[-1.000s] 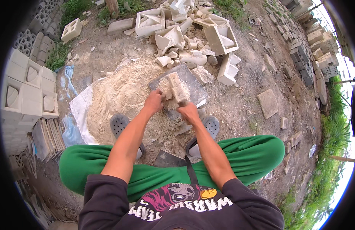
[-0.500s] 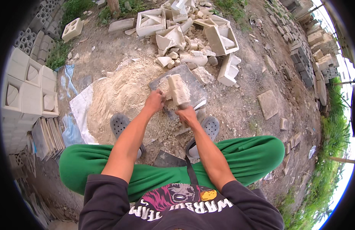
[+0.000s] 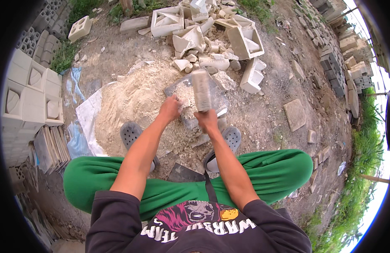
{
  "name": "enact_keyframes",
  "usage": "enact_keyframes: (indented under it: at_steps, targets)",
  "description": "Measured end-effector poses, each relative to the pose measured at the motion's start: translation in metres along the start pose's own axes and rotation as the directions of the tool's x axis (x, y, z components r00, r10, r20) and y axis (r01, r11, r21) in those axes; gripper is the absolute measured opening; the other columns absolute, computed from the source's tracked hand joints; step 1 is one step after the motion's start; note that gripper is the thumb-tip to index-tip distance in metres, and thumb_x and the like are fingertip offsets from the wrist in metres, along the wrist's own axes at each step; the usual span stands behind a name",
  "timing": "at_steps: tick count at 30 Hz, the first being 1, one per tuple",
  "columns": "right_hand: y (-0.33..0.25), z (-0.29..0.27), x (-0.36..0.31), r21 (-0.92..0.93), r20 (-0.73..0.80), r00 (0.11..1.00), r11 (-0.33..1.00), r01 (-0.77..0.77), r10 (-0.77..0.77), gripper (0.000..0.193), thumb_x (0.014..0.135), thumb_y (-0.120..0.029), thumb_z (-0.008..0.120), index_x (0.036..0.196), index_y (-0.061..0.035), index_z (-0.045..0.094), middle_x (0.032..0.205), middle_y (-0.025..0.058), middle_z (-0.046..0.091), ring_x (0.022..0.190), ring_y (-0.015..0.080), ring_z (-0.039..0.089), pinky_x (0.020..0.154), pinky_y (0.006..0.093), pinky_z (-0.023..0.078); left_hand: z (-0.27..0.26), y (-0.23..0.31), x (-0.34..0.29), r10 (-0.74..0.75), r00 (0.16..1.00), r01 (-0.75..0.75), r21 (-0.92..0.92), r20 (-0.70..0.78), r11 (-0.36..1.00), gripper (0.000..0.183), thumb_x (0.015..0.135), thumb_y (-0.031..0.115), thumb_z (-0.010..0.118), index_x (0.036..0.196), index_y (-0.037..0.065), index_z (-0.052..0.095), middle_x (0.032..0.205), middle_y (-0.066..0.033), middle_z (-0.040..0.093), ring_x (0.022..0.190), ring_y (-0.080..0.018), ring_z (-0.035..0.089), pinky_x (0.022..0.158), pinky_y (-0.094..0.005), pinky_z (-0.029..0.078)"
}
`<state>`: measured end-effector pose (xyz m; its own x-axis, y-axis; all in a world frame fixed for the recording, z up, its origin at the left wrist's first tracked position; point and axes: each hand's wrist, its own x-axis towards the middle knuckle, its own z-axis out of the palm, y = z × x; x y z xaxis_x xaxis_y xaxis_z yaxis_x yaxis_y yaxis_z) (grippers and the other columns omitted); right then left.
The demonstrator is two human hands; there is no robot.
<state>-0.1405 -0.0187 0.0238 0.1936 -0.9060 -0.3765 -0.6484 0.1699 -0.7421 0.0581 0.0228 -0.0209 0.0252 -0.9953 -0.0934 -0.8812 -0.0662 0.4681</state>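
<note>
My right hand (image 3: 207,120) is closed round the handle of a mallet, whose long, dust-coated head (image 3: 201,89) is smeared by motion above a dark flat slab (image 3: 218,93). Pale crushed bits (image 3: 185,93) lie on the slab beside the head. At the slab's left edge is my left hand (image 3: 171,107), its fingers curled close to the crumbs; whatever they may hold is hidden. A broad heap of pale, sandy rubble (image 3: 131,101) spreads left of the slab, partly over a white sheet (image 3: 86,114).
Broken pale blocks (image 3: 212,42) are piled beyond the slab. Stacked decorative blocks (image 3: 32,90) and thin boards (image 3: 51,145) stand at the left. A flat stone (image 3: 295,114) lies on the dirt to the right, with grey blocks (image 3: 331,65) farther off. My grey clogs (image 3: 232,139) flank the work spot.
The mallet head has swung slightly right and away from me, and is now more upright in view and more blurred. My left hand stays near the slab's left edge.
</note>
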Motion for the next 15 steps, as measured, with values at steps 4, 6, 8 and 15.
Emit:
enact_keyframes:
  at_steps: [4,6,8,15]
  targets:
    - [0.041,0.004,0.014,-0.143,0.179,0.969,0.979,-0.145,0.169,0.041,0.068,-0.030,0.074,0.085,0.0074,0.072,0.074,0.0201,0.072,0.071,0.0320,0.074,0.069,0.0413,0.058,0.002,0.001,0.007,0.021,1.000,-0.020,0.035,-0.012,0.999,0.026,0.078,0.012,0.070,0.104,0.010,0.074,0.113,-0.0140,0.062,0.100,-0.0363,0.063,0.090,-0.0441,0.056]
    - [0.040,0.001,0.021,-0.051,0.110,0.979,0.985,-0.166,0.171,0.035,0.070,-0.028,0.074,0.079,0.0057,0.072,0.068,0.0161,0.071,0.062,0.0250,0.072,0.063,0.0385,0.056,0.002,0.006,0.004,0.032,0.999,-0.032,0.002,-0.040,0.999,0.026,0.080,0.010,0.068,0.105,0.010,0.074,0.110,-0.0147,0.062,0.100,-0.0364,0.063,0.087,-0.0446,0.056]
    - [0.009,-0.011,0.008,0.074,0.129,0.985,0.990,-0.121,0.111,0.032,0.072,-0.027,0.074,0.078,0.0049,0.071,0.065,0.0144,0.070,0.058,0.0224,0.070,0.060,0.0378,0.055,0.001,-0.001,-0.003,0.001,0.998,-0.002,-0.012,-0.070,1.000,0.025,0.082,0.010,0.066,0.105,0.009,0.075,0.109,-0.0152,0.062,0.099,-0.0369,0.063,0.086,-0.0449,0.056]
    - [0.017,0.000,0.006,0.088,-0.124,0.975,0.977,0.194,-0.182,0.031,0.073,-0.025,0.073,0.078,0.0049,0.070,0.071,0.0180,0.071,0.064,0.0284,0.072,0.062,0.0421,0.055,0.005,0.000,0.007,0.015,1.000,-0.015,-0.001,-0.018,1.000,0.021,0.085,0.010,0.064,0.102,0.008,0.076,0.106,-0.0166,0.062,0.098,-0.0379,0.063,0.084,-0.0457,0.055]
